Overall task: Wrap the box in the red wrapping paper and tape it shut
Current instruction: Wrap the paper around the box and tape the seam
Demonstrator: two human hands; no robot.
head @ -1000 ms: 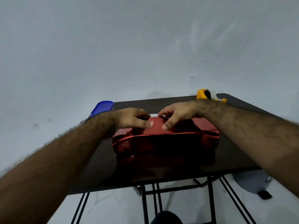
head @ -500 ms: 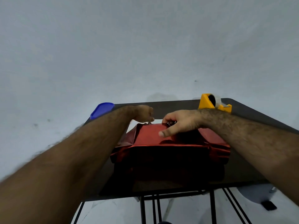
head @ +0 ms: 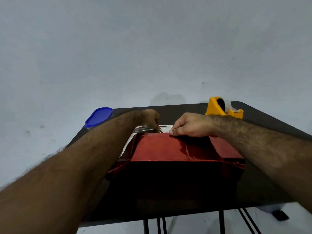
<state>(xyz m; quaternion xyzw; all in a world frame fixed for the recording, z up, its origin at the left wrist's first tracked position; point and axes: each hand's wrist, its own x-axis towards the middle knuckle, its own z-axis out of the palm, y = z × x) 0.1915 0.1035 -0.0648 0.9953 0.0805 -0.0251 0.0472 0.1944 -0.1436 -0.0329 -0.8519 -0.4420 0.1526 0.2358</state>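
Right hand [head: 192, 126] pinches the far edge of the red wrapping paper [head: 168, 149] flat on the box top mid-table [head: 270, 174], likely holding the fold while left hand [head: 150, 118], closed on something glinting, perhaps tape, works beside it; tape dispenser [head: 222, 108] waits behind.

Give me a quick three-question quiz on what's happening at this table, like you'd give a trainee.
1. True or false: the tape dispenser sits at the table's far right.
2. Which hand presses the red paper down on the box top? A) left B) right
3. What colour is the lid at the far left?

Key: 1 true. 2 B, the right hand; the left hand works at the far edge. 3 blue.
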